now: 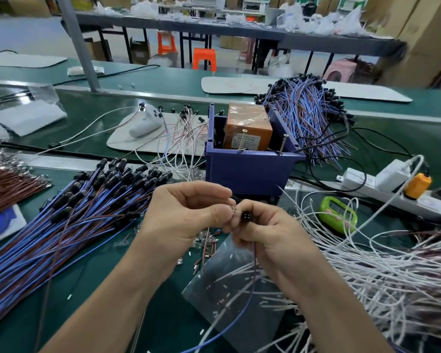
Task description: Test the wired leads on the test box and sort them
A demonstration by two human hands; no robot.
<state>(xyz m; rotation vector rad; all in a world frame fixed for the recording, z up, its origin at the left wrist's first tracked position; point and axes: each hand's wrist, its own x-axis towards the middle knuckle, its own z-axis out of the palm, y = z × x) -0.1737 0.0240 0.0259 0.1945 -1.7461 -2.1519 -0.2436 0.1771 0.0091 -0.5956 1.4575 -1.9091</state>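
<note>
From the head camera, both hands meet just in front of the test box (250,169), which stands directly beyond the fingertips. The right hand (273,238) is curled round a black cap (246,215), its round face turned up toward the camera, and the cap's blue-and-brown lead (253,266) trails down under the palm. The left hand (189,212) has thumb and forefinger closed narrowly against the cap's left edge, pinching what looks like a small clear part (233,207) – too small to name with certainty. Left of the left knuckles lies a heap of blue-and-brown leads (74,212); right of the right wrist a tangle of white wires (379,263); beyond the right fingers a green timer (337,211). The step in hand seems to be readying one lead for its test – it has not yet reached the box. Next, the bare ends would need carrying forward to the box's contacts, held steady, then laid on the proper heap.
</note>
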